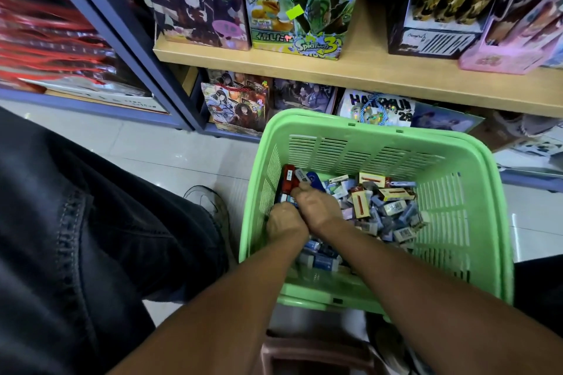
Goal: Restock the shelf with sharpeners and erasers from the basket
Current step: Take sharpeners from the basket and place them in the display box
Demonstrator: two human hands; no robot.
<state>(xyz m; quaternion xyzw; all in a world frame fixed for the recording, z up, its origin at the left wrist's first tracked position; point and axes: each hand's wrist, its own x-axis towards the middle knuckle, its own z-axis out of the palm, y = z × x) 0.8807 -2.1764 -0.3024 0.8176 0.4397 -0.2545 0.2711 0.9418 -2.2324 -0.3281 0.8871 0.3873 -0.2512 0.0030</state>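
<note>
Head view: a person reaches with both bare arms into a green basket [475, 161] in the lower centre of the frame.
Basket: slatted plastic, standing in front of a wooden shelf [365, 76] that runs across the upper half; its lower rim sits over a pinkish stool [304, 353] at the bottom edge.
Contents: small boxed erasers and sharpeners [384, 207] heaped on the basket floor, mostly right of centre, in blue, white, cream and red packs.
Left hand [285, 221]: low at the basket's left wall, knuckles up, fingers curled down into the stock; what they grasp cannot be told.
Right hand [316, 207]: touching the left hand, just above and right of it, fingers curled around a few small packs [297, 179] in red, white and blue that stick up toward the basket's upper left corner.
Shelf: illustrated boxes [292, 0] stand along the top board; printed gift bags [237, 100] lean below it, just behind the basket.
Left of frame: a dark trouser leg [91, 222] fills the lower left, a shoe [207, 201] on pale floor tiles [170, 149] beside the basket.
Upper left: red-edged packets [51, 36] stacked in a blue-framed rack.
</note>
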